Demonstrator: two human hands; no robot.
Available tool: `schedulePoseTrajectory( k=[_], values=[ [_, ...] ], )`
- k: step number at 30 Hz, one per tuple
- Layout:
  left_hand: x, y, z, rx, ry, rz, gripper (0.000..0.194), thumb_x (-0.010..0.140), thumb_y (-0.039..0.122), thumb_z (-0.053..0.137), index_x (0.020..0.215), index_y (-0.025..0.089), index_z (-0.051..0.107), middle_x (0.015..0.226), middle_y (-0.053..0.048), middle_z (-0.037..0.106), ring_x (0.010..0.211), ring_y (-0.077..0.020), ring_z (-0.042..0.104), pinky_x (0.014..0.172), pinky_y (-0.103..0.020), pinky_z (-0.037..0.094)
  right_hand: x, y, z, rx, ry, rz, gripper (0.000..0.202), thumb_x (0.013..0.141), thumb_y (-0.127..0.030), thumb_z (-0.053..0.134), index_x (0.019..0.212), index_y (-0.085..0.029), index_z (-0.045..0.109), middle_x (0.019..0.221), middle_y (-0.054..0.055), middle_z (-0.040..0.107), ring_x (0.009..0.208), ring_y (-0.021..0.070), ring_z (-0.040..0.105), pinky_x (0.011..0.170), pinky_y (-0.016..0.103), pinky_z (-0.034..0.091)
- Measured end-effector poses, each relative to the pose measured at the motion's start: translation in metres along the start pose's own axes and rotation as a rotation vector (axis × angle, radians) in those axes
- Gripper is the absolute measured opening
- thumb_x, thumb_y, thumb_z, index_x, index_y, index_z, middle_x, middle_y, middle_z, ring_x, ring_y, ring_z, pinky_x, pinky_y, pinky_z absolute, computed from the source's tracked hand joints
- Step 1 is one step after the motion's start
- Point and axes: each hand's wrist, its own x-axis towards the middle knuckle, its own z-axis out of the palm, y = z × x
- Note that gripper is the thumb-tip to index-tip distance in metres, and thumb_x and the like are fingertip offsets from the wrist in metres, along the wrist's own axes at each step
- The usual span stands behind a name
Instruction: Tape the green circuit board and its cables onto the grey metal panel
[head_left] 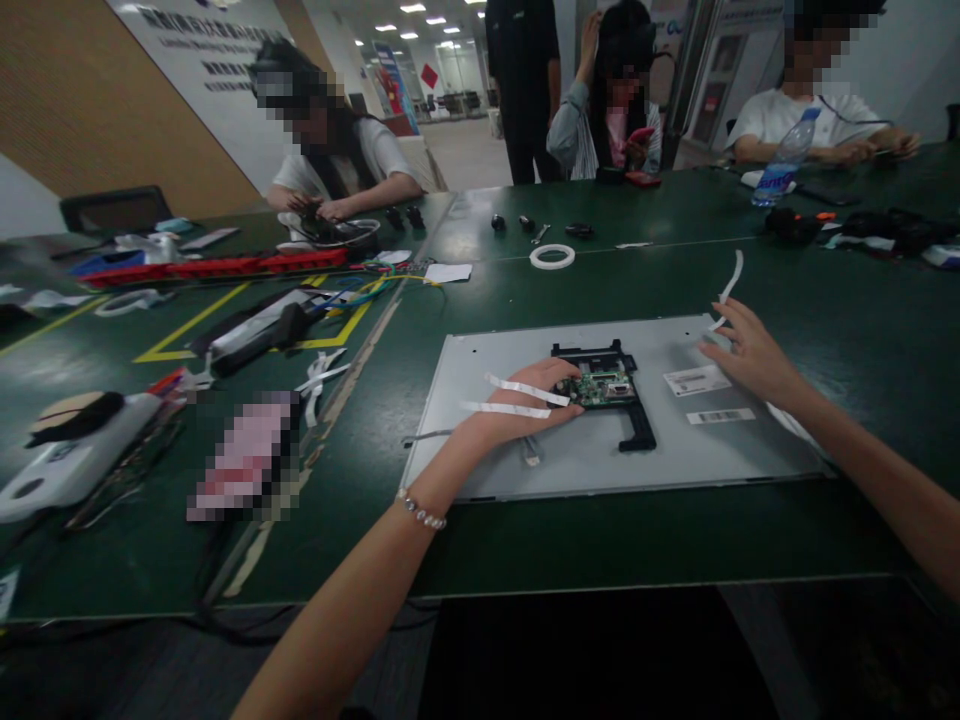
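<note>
A grey metal panel point(480, 360) lies flat on the green table, with a black plastic bracket point(643, 425) and a green circuit board point(600, 388) on its middle. My left hand point(536, 395) closes around the left side of the board, its fingertips against it. Two strips of white tape point(517, 385) stick to the back of that hand. Over the panel's right side, my right hand point(742, 350) pinches another white tape strip point(733, 275), whose free end curls upward. Printed labels point(696, 380) show on the panel beneath my right hand.
A white tape roll point(552, 257) lies beyond the panel. Left are a phone-like object point(244, 455), tape scraps point(321, 385) and a black-and-white bundle point(262, 325). A water bottle point(786, 160) stands far right. Several people are across the table, one working with both hands point(322, 210).
</note>
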Motion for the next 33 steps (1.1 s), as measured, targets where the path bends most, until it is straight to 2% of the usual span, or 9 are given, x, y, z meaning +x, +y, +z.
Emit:
schedulePoseTrajectory(
  k=[7,11,14,17,20,23,25,30,33],
  values=[
    [0.001,0.002,0.001,-0.005,-0.012,-0.005,0.038,0.085,0.034,0.056,0.119,0.017,0.052,0.117,-0.011,0.059,0.105,-0.0215,0.059,0.091,-0.037,0.048,-0.002,-0.018,-0.005,-0.072,0.072,-0.015,0.059,0.082,-0.038,0.057,0.138,-0.024,0.046,0.138,0.010,0.048,0.124,0.0310,0.048,0.101,0.051,0.042],
    [0.002,0.001,0.004,0.018,0.005,-0.012,0.041,0.085,0.034,0.058,0.120,0.015,0.052,0.119,-0.012,0.059,0.107,-0.0227,0.058,0.093,-0.039,0.048,-0.006,-0.036,-0.011,0.181,0.101,0.083,0.037,0.082,-0.038,0.059,0.117,-0.025,0.061,0.121,0.007,0.060,0.112,0.0261,0.057,0.096,0.049,0.046],
    [0.003,-0.001,0.009,0.028,0.017,-0.008,0.041,0.085,0.034,0.058,0.121,0.014,0.052,0.120,-0.013,0.059,0.109,-0.0237,0.057,0.095,-0.040,0.047,-0.010,-0.052,-0.010,0.500,0.016,0.172,0.026,0.081,-0.041,0.062,0.100,-0.023,0.064,0.101,0.006,0.065,0.091,0.0194,0.063,0.084,0.039,0.052],
    [0.003,0.000,0.012,0.028,0.058,0.011,0.042,0.085,0.033,0.059,0.122,0.014,0.052,0.125,-0.014,0.057,0.115,-0.0244,0.055,0.099,-0.042,0.046,-0.015,-0.066,-0.006,0.660,-0.108,0.180,0.023,0.077,-0.039,0.068,0.092,-0.021,0.064,0.091,0.002,0.061,0.071,0.0100,0.057,0.069,0.028,0.051],
    [0.003,0.004,0.012,0.029,0.123,0.015,0.045,0.086,0.032,0.058,0.127,0.016,0.047,0.132,-0.014,0.053,0.121,-0.0252,0.052,0.102,-0.045,0.044,-0.021,-0.075,-0.002,0.694,-0.319,0.169,0.024,0.077,-0.037,0.068,0.095,-0.021,0.065,0.083,0.000,0.057,0.061,0.0059,0.047,0.055,0.022,0.042],
    [0.004,0.011,0.011,0.007,0.174,0.027,0.045,0.090,0.030,0.053,0.132,0.017,0.043,0.133,-0.014,0.052,0.122,-0.0245,0.052,0.101,-0.046,0.045,-0.026,-0.083,0.002,0.679,-0.526,0.162,0.031,0.079,-0.037,0.066,0.106,-0.022,0.063,0.079,-0.001,0.057,0.058,0.0064,0.045,0.052,0.022,0.037],
    [0.006,0.018,0.011,-0.025,0.189,0.077,0.040,0.093,0.027,0.047,0.132,0.017,0.042,0.133,-0.014,0.052,0.124,-0.0229,0.050,0.102,-0.045,0.044,-0.030,-0.089,0.006,0.649,-0.613,0.166,0.035,0.080,-0.038,0.063,0.112,-0.023,0.060,0.078,0.000,0.058,0.056,0.0069,0.044,0.051,0.023,0.035],
    [0.009,0.037,0.017,-0.060,0.137,0.221,0.034,0.096,0.020,0.039,0.129,0.017,0.045,0.132,-0.011,0.054,0.125,-0.0192,0.049,0.105,-0.040,0.042,-0.035,-0.104,0.014,0.530,-0.614,0.123,0.041,0.082,-0.039,0.061,0.118,-0.023,0.052,0.074,-0.001,0.060,0.063,0.0103,0.051,0.055,0.024,0.037],
    [0.009,0.045,0.021,-0.044,0.104,0.222,0.033,0.096,0.021,0.038,0.128,0.017,0.046,0.130,-0.010,0.056,0.122,-0.0179,0.051,0.104,-0.039,0.043,-0.037,-0.108,0.013,0.527,-0.599,0.120,0.044,0.082,-0.037,0.062,0.121,-0.022,0.048,0.073,-0.002,0.060,0.065,0.0115,0.053,0.057,0.025,0.038]
  ],
)
